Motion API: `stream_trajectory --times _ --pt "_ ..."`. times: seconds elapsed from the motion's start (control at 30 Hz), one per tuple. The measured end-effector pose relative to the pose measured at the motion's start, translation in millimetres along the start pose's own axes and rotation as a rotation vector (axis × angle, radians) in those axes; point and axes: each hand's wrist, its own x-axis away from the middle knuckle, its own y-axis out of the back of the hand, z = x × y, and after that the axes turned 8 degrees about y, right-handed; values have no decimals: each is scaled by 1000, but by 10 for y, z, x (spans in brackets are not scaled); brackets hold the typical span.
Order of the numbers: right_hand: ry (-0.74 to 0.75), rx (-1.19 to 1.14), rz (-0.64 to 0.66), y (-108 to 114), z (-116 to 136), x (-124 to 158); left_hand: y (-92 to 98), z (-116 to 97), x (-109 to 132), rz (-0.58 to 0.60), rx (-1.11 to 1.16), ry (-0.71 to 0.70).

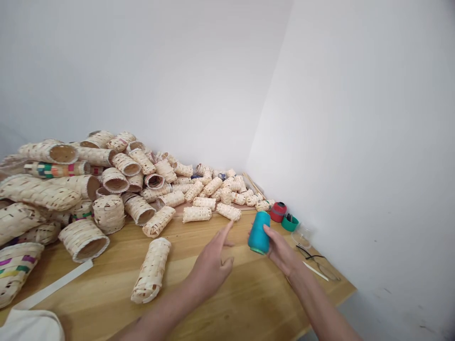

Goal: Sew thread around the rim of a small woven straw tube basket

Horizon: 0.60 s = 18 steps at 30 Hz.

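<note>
Teal thread cone (259, 233) is clasped in the right hand (280, 248), the thumb and fingers closed around its side. The hand holds it up, slightly tilted, over the right end of a pale wooden table (106, 279). The left hand (211, 270) is open and holds nothing, with its fingers spread and pointing up, just beside the cone but not touching it.

Directly ahead of the left hand's fingertips lies a short woven bamboo tube (228, 211), one of many small ones scattered in a row. A longer woven tube (151, 270) lies alone to the left of that hand. Farther left rises a heap of larger woven bamboo tubes (117, 180), some banded with coloured strips (57, 169).

Past the cone, near the wall, stand a red spool (277, 211) and a green lid (289, 223), beside a clear plastic container (301, 235). Dark-framed eyeglasses (317, 263) lie nearer the table's edge. A pale flat strip (53, 284) lies at the lower left, touching a white cloth (30, 327). White walls (355, 142) meet behind the table.
</note>
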Motion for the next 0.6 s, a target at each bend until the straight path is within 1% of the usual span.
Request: stream_trajectory --times 0.03,0.07,0.1,0.17,0.23,0.27,0.33,0.37,0.43,0.5,0.53,0.6 --pt "-33 -65 59 14 98 92 -11 -35 -42 12 32 -18" --pt "-72 -146 116 26 188 179 -44 -77 -77 47 71 -47" --pt "-101 -210 163 38 264 258 -95 -121 -106 107 115 -73" --pt "-139 -285 216 71 362 379 -222 -198 -142 285 240 -80" --pt "-149 -278 222 128 387 455 -337 -235 -146 462 412 2" --pt "-156 -265 214 166 378 481 -375 -234 -137 514 493 66" --pt "-170 -256 175 252 336 517 -405 -207 -98 546 590 188" --pt "-179 -268 154 291 310 531 -400 -188 -69 559 595 221" --pt "-199 -319 130 346 263 556 -363 -162 5 604 555 238" --pt "-210 -387 147 364 229 577 -311 -160 89 629 536 242" --pt "-211 -410 166 361 216 587 -284 -164 131 624 553 255" --pt "-208 -448 203 339 191 609 -232 -168 204 596 658 288"
